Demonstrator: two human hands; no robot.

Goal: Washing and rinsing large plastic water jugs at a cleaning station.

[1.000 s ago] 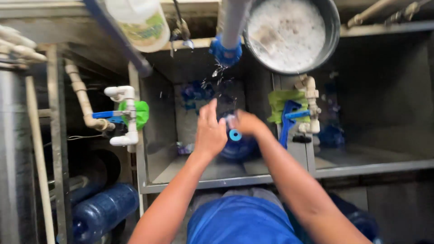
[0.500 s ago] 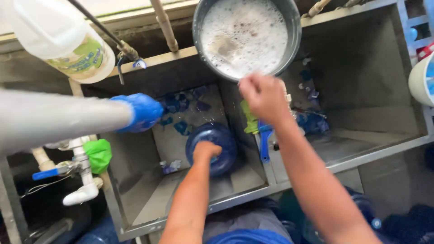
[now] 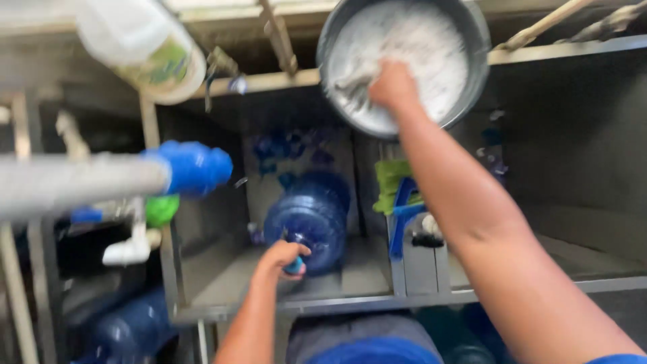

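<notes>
"Where is my left hand [image 3: 282, 258]?"

"Low down. Its fingers [image 3: 296, 251] curl tight around the neck of the big blue bottle [image 3: 309, 219]. The bottle lies long-ways, pointing up and away from those fingers, inside the metal sink [image 3: 364, 269]."

"And my right hand [image 3: 393, 85]?"

"High up, far past the bottle, in the round soapy bowl [image 3: 472, 40]. Its fingers look closed on something wet, but I cannot tell what."

"Which hand is nearer the bottle?"

"The left one. It touches it."
</notes>
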